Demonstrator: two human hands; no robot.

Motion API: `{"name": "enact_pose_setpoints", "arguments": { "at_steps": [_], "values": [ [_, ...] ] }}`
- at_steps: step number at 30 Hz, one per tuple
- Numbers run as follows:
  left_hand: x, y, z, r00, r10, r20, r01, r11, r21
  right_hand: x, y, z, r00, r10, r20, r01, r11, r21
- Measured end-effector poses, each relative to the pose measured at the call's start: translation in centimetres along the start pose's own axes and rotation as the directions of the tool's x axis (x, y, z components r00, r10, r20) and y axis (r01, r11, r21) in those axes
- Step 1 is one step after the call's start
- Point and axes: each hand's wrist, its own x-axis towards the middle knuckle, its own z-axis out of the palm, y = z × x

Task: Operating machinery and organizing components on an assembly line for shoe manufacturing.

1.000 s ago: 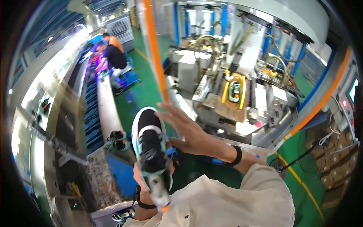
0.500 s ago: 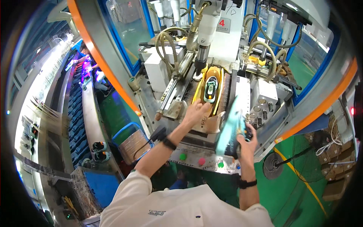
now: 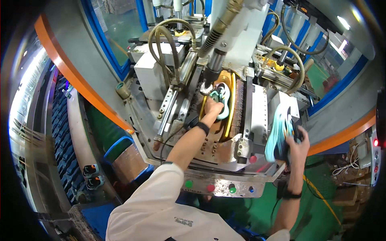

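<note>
Left hand (image 3: 213,107) closed on shoe in press (image 3: 222,100), frame centre — right hand (image 3: 296,141) grips pale-blue shoe (image 3: 278,134), seemingly sole outward, lower right.

White short sleeves; black wristband each wrist; bare hands.

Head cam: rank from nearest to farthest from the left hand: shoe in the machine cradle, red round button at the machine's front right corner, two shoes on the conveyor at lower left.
1. Shoe in the machine cradle: touching the left hand, at the fingertips.
2. Red round button: below and right, at the machine's front corner.
3. Two shoes on the conveyor: far lower left, beyond the machine's edge.
</note>
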Motion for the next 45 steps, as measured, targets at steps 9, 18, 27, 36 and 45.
{"name": "enact_pose_setpoints", "arguments": {
  "at_steps": [9, 18, 27, 36, 45],
  "values": [
    [-22.9, -4.7, -20.3, 0.843, -0.072, 0.533, 0.480, 0.546, -0.687, 12.6, -3.8, 23.6, 0.809, 0.225, 0.544, 0.149, 0.816, -0.559],
    [-40.7, -12.6, -32.9, 0.959, -0.260, -0.111, 0.069, 0.597, -0.800, 7.3, 5.8, 38.2, 0.959, -0.090, 0.268, 0.248, 0.724, -0.644],
    [-49.8, -16.1, -25.8, 0.711, -0.677, -0.189, -0.043, 0.226, -0.973, -19.8, -1.9, 24.3, 0.496, -0.584, 0.642, 0.621, 0.756, 0.208],
    [-61.9, -20.8, -19.9, 0.470, -0.848, -0.245, -0.047, 0.253, -0.966, -29.7, 14.4, 30.0, 0.073, -0.601, 0.796, 0.737, 0.571, 0.363],
    [-75.6, -31.9, -25.6, -0.239, -0.956, -0.172, -0.684, 0.291, -0.669, -31.5, 5.9, 34.9, 0.205, -0.716, 0.667, 0.556, 0.646, 0.523]
  ]
}}
